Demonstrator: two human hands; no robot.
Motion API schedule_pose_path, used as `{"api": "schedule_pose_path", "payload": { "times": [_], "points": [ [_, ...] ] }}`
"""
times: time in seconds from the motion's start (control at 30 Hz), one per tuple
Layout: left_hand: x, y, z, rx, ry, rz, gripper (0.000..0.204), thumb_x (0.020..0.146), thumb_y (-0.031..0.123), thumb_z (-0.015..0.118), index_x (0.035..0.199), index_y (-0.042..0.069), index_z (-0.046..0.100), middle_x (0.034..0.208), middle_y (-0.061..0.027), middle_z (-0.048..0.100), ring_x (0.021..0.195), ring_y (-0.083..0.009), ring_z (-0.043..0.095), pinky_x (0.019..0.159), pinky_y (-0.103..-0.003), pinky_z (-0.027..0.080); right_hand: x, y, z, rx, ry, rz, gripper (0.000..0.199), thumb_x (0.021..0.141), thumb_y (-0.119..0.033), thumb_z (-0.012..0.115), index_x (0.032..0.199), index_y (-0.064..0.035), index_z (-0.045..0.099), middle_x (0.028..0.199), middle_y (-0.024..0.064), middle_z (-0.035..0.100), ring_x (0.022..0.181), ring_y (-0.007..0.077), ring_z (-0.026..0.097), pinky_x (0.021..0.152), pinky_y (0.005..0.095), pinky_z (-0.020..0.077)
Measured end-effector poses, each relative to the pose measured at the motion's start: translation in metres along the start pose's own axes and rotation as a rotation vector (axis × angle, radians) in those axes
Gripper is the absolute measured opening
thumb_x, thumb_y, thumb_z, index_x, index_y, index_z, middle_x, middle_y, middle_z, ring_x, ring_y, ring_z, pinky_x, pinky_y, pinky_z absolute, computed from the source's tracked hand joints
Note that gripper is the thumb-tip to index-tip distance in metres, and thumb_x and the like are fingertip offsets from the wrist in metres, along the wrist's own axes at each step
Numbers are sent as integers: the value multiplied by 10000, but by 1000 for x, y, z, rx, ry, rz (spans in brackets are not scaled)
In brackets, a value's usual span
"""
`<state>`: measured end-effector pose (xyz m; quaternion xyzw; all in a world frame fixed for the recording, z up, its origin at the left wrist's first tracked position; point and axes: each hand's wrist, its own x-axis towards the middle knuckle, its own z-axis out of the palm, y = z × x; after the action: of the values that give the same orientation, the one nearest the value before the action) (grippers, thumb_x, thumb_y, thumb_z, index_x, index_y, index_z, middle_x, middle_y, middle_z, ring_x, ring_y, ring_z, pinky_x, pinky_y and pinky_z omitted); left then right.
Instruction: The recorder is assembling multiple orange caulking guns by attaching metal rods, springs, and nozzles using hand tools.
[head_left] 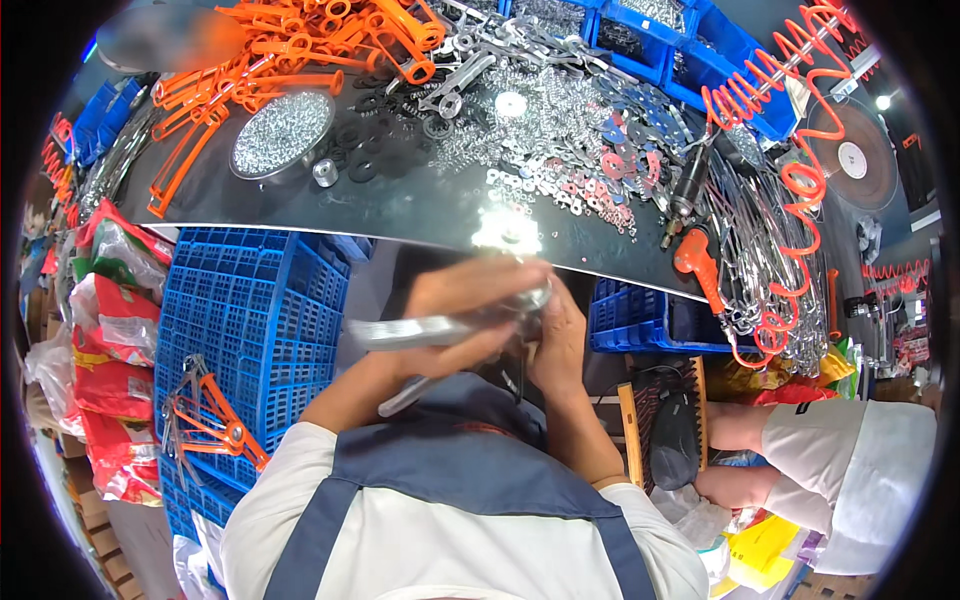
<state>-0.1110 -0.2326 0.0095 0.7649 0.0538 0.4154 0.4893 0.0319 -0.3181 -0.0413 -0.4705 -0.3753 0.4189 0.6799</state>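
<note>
Both hands are together in front of my apron, just below the bench edge, around a silver metal piece with long flat handles [405, 333] that is smeared by motion. My left hand [465, 290] is closed on it, with one handle sticking out to the left and another pointing down. At its right end, my right hand [562, 335] is wrapped around the rounded head of the same piece. The fingertips and whatever small part lies between them are blurred. On the bench ahead lie loose springs, washers and small plates [560, 130].
Orange handles [290, 50] are heaped at the back left, beside a bowl of small metal parts [283, 135]. A power driver [690, 190] and a red coiled hose [800, 190] are at right. Blue crates [240, 310] flank me; another person's legs [760, 450] are at lower right.
</note>
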Motion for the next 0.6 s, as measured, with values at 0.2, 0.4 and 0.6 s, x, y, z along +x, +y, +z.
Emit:
{"api": "schedule_pose_path", "payload": {
  "times": [0.2,0.4,0.6],
  "points": [
    [-10,13,4,39,75,-251,404,750,-79,590,1142,18,596,1203,-216,564,1040,-321,615,850,-352,506,20,3,-27,-177,162,-122,255,939,-105,504,1161,18,485,1048,88,568,860,116,569,728,241,473],
    [-16,-63,27,532,193,229,369,723,-25,586,1091,3,607,1127,-203,600,1089,-382,564,964,-455,426,19,11,-37,-259,203,-62,195,919,-106,544,1077,7,549,980,73,607,783,92,578,663,223,477],
    [-16,-75,27,500,162,106,390,708,-15,618,1098,7,605,1145,-173,596,1132,-357,545,998,-506,376,67,0,-42,-434,157,16,143,881,-86,584,995,0,599,876,80,645,725,90,582,631,229,471]
  ]
}}
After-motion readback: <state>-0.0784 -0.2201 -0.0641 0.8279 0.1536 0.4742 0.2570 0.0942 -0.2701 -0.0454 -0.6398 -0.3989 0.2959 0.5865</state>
